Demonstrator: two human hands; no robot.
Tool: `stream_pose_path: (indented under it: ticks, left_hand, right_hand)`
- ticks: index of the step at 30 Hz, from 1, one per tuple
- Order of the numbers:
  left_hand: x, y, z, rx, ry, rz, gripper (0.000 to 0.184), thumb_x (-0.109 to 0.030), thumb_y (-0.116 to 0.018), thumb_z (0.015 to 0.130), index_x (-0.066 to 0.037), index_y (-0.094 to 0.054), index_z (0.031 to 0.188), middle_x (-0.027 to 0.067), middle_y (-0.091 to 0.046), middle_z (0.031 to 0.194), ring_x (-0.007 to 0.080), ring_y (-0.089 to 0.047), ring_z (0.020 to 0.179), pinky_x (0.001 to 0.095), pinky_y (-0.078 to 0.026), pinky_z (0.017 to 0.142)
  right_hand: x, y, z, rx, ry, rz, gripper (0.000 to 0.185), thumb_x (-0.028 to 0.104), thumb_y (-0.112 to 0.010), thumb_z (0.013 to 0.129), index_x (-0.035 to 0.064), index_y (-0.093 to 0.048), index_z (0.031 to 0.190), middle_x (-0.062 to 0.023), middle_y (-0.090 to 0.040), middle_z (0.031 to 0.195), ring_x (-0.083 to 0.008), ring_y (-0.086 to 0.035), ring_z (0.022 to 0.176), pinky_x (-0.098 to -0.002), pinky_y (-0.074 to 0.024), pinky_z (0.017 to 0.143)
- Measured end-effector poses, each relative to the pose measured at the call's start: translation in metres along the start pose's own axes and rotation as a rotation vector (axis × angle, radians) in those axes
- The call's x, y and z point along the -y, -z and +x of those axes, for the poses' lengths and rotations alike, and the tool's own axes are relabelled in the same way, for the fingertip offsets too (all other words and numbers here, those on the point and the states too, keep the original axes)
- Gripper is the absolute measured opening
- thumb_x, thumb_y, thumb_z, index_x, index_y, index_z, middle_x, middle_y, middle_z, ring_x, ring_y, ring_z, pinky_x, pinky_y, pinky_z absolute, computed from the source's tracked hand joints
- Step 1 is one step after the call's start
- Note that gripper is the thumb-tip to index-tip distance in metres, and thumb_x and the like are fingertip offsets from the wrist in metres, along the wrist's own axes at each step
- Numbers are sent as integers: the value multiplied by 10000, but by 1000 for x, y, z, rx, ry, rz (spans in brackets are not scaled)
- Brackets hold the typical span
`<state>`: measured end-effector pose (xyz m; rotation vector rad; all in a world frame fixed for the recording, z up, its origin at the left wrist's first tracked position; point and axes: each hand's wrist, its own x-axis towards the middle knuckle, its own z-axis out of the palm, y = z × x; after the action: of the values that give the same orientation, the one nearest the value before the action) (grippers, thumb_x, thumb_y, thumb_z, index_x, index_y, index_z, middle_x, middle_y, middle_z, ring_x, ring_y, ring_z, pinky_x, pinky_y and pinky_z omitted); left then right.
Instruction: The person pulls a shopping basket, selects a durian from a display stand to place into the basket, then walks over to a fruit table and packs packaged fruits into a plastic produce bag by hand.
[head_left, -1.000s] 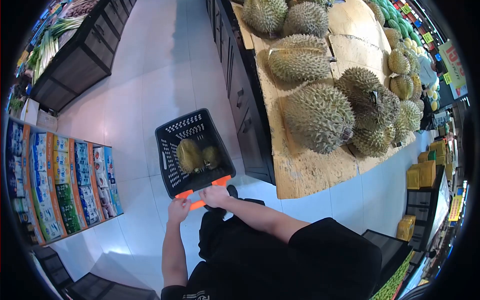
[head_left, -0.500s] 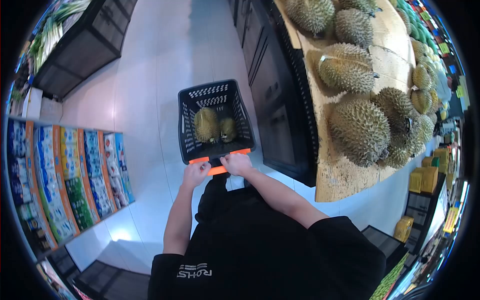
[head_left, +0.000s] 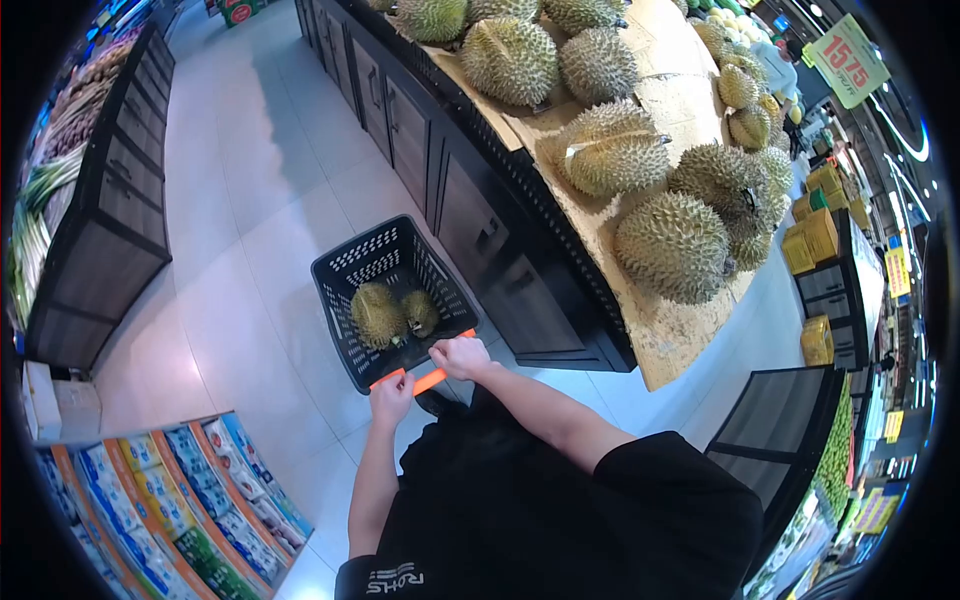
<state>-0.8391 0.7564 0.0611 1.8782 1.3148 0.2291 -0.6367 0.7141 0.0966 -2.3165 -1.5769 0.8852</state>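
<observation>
Both of my hands grip the orange handle (head_left: pixel 430 381) of a black shopping basket (head_left: pixel 335 268). My left hand (head_left: pixel 392 397) is closed round the handle's left part, and my right hand (head_left: pixel 460 357) is wrapped round its right part. Inside the basket lie two durians, a larger durian (head_left: pixel 378 314) on the left and a smaller durian (head_left: pixel 420 313) beside it. The basket hangs or stands low in front of me, above the tiled floor; I cannot tell whether it touches. Neither hand touches a durian.
On my right stands a dark cabinet (head_left: pixel 465 200) with a cardboard-covered top (head_left: pixel 655 350) bearing several durians (head_left: pixel 672 247). A vegetable stand (head_left: pixel 110 220) is at far left, packaged goods (head_left: pixel 190 500) at lower left. The tiled aisle (head_left: pixel 240 200) runs ahead between them. A price sign (head_left: pixel 850 60) hangs upper right.
The view has turned and tilted up, so the aisle shows farther ahead. The basket appears lower and slanted in view. Both hands keep their hold on the handle.
</observation>
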Motion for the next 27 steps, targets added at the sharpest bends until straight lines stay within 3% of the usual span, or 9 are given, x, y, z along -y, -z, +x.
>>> stream_pose_path:
  ticks: [5, 16, 27]
  left_hand:
    - [1, 12, 20, 8, -36, 4, 423, -386, -593, 877, -29, -608, 651, 152, -600, 593, 346, -630, 613, 431, -476, 577]
    - [12, 35, 93, 51, -72, -10, 326, -273, -537, 861, -14, -605, 675, 200, -596, 642, 394, -619, 654, 471, -479, 616]
    - [10, 81, 199, 24, -100, -13, 284, -248, -545, 838, -6, -602, 700, 210, -591, 651, 398, -620, 661, 471, -474, 608]
  right_hand:
    - [13, 15, 17, 116, -41, 30, 410, 449, -469, 930, 129, -719, 988, -152, -705, 890, -333, -669, 892, -456, -509, 827]
    - [25, 29, 84, 82, -27, 55, 393, 416, -485, 910, 102, -716, 963, -152, -705, 878, -323, -673, 888, -442, -515, 829]
    - [52, 67, 188, 133, -16, 91, 397, 391, -460, 900, 83, -710, 890, -166, -701, 866, -347, -672, 869, -464, -524, 804]
